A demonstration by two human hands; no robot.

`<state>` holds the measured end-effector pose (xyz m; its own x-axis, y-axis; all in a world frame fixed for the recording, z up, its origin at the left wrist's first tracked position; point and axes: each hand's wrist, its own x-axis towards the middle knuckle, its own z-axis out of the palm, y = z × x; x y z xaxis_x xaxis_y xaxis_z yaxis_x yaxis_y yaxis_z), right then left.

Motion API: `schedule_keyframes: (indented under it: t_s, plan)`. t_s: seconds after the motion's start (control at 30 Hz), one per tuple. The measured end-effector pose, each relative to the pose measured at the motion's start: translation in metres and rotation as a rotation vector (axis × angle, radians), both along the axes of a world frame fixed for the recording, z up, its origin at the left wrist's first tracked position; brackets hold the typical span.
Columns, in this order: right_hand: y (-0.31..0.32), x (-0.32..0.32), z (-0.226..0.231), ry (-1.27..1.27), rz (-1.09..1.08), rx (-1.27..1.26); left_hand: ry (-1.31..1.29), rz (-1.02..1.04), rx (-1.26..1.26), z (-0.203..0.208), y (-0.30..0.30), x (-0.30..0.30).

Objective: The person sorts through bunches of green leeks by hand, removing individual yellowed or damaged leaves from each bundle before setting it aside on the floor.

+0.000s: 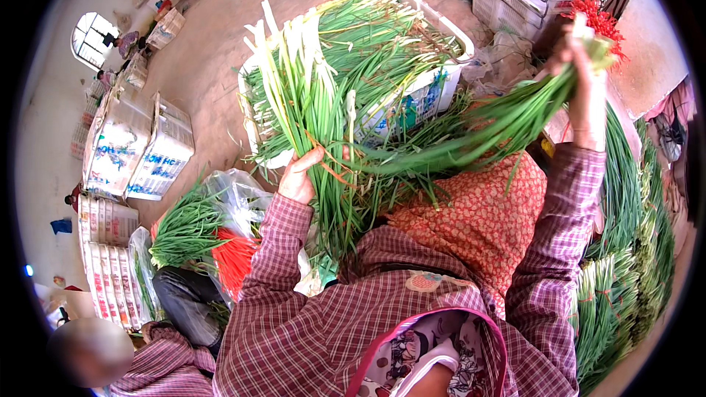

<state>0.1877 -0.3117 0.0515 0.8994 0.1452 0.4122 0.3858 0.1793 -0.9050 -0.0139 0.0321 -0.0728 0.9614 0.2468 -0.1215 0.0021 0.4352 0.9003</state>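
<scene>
My left hand [300, 176] grips a bunch of long green chives [323, 117], pale stem ends up, leaves hanging down over my lap. An orange-brown strand [331, 165] shows beside that hand. Raised at the far right, my right hand [577, 66] is closed around another chive bunch [507, 121], its leaves trailing left toward my left hand. Motion blurs this hand slightly. Just behind it is a cluster of thin red ties [596, 26]. In front of me a white plastic crate [448, 84] is heaped with loose chives [390, 37].
Tied chive bundles [607, 294] are stacked at my right. Crates stand at the back right [507, 0] and left [140, 147]. Near my left arm are a chive bundle [184, 228], red strands [235, 261] and clear plastic [246, 195]. Another person [162, 360] sits at lower left.
</scene>
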Motion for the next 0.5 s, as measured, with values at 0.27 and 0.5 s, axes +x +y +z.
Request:
schedule_keyframes:
  t_s: [0.27, 0.5]
  plan:
    - [0.127, -0.054, -0.018, -0.218, 0.182, -0.253, 0.048, 0.039, 0.079, -0.006, -0.012, 0.008]
    - [0.155, -0.051, -0.022, -0.235, 0.056, -0.405, 0.050, 0.005, 0.101, -0.006, -0.021, 0.009]
